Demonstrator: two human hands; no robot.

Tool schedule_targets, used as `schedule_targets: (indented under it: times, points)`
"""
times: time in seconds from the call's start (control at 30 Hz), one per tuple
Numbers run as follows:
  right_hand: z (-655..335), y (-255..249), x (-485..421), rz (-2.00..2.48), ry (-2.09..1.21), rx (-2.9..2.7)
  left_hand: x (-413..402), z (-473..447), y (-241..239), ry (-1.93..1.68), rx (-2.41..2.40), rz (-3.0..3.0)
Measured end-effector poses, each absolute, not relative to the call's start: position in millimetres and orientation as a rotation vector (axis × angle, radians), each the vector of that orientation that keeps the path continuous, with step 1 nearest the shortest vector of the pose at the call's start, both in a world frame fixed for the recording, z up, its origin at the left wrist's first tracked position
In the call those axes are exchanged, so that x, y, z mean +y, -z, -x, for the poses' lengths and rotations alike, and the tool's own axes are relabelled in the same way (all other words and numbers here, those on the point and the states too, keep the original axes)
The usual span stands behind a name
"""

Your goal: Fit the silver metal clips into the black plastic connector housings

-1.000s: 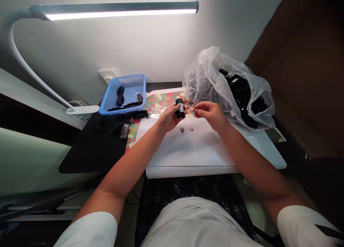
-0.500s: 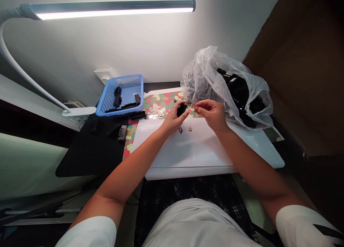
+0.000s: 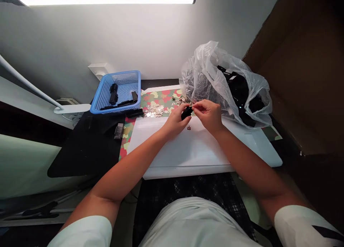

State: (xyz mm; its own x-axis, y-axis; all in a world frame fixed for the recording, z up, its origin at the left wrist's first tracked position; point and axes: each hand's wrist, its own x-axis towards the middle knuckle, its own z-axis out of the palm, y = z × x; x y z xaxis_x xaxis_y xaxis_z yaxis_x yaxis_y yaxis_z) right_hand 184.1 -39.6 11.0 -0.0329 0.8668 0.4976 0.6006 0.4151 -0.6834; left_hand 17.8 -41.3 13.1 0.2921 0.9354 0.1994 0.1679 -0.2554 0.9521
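The left hand (image 3: 176,122) was curled around a small black part (image 3: 186,113), with the thumb on the near side. The right hand (image 3: 209,115) had its thumb and finger pinched together, right at the black part's far end. I cannot tell if a tiny thing was between them. So the black part sat in the left hand, between the two hands.

Just under the hands, a little metal piece (image 3: 189,128) lay on a white sheet (image 3: 172,150). Past the sheet, shiny flat bits (image 3: 154,110) were spread on a spotty colored mat (image 3: 125,143). A big see-through bag (image 3: 199,76) with black things (image 3: 238,87) inside stood on the right. On the left, a blue basket (image 3: 137,80) held black pieces (image 3: 114,94). The worktop (image 3: 83,146) was black, and a long lamp (image 3: 107,1) shone by the pale wall (image 3: 161,42)
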Motion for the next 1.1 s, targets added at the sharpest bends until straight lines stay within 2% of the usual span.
schedule_targets:
  times: [0.23, 0.43, 0.5, 0.77, 0.9, 0.97, 1.1]
  points:
    - [-182, -12, -39, 1.316, -0.25, -1.805, -38, -17, -7, -1.022, 1.024, -1.625]
    - [-191, -4, -27, 1.283, -0.703, -1.66, -37, -15, -5, -0.965, 1.131, -1.701]
    - [-194, -5, -23, 1.256, -0.763, -1.672, -35, -14, -4, -0.961, 1.14, -1.684]
    - [-185, -10, -33, 1.533, -0.271, -2.067, -38, -17, 2, -0.975, 1.157, -1.898]
    - [-183, -11, -32, 1.591, -0.218, -2.056, -37, -15, 8, -0.96, 1.129, -1.992]
    - [-189, -8, -27, 1.486, -0.314, -1.925, -34, -12, 9, -0.988, 0.971, -1.947]
    - [-202, -1, -15, 1.105, -0.74, -1.631, -24, -5, 6, -1.179, 0.796, -1.692]
